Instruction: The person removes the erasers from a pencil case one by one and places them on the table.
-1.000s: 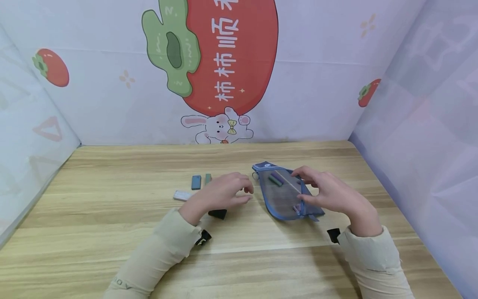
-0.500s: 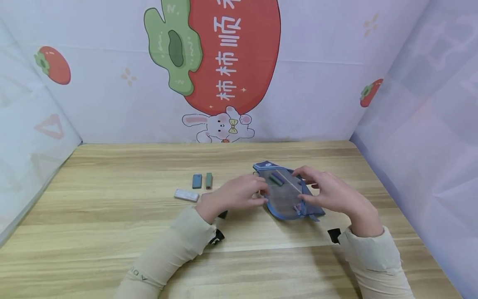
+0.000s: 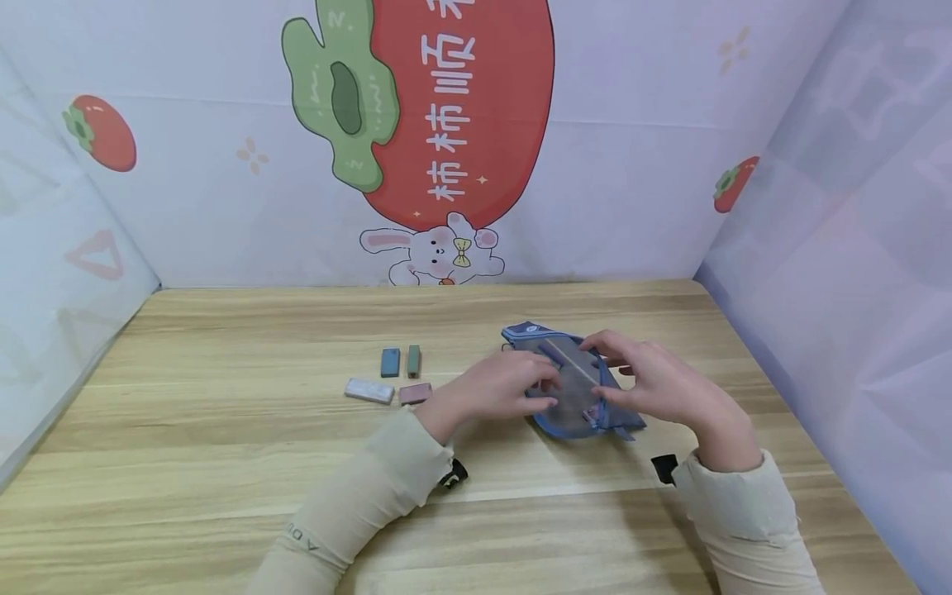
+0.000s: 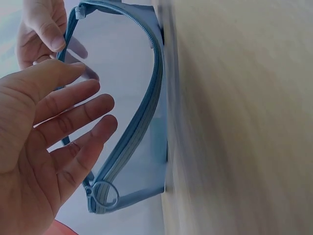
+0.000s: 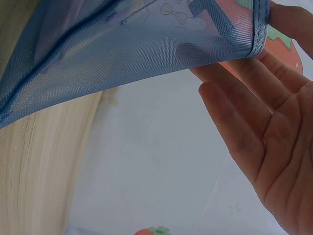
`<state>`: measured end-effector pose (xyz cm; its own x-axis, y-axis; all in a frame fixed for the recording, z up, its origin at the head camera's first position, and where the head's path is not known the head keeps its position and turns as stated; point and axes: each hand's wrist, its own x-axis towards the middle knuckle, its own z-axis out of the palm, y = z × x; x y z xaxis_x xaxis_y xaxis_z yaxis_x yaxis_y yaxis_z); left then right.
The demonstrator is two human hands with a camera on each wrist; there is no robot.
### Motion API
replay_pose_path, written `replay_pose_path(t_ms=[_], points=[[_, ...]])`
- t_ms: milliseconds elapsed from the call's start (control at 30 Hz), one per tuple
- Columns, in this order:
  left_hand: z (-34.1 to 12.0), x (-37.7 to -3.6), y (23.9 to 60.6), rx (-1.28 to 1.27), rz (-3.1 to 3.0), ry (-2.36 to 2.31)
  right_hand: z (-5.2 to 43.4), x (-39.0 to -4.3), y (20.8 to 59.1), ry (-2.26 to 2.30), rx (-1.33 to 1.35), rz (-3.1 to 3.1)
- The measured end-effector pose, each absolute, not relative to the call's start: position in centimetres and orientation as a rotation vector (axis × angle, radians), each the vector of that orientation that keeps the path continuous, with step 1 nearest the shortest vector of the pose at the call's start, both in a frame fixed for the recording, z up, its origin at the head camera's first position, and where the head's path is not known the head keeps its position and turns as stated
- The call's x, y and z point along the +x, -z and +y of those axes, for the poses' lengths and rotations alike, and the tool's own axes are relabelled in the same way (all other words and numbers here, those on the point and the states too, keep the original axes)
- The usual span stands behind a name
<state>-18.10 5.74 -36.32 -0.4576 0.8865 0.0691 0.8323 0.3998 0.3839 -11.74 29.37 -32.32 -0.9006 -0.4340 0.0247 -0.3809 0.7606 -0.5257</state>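
The right hand (image 3: 662,384) pinches the far edge of the blue mesh pouch (image 3: 576,405) lying on the wooden table (image 3: 223,463), the left hand (image 3: 498,388), fingers loosely spread, reaches into its open mouth, contents unclear, while four small blocks (image 3: 397,376) lie left of the pouch.

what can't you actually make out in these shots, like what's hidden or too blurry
- Contents of the mesh pouch: head view, covered by the left hand and right hand.
- Whether the left hand holds anything: head view, too small; left wrist view shows only straight fingers.
- Table: left wrist view, blurred.
- Four small blocks: head view, too small to identify.
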Motion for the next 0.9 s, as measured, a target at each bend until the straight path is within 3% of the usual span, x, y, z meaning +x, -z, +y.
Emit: replay_pose_path(t_ms=[900], points=[[10.2,-19.2,37.5,1.442,2.320,-0.627,29.5,-11.8,32.4,0.849,-0.688,2.849]])
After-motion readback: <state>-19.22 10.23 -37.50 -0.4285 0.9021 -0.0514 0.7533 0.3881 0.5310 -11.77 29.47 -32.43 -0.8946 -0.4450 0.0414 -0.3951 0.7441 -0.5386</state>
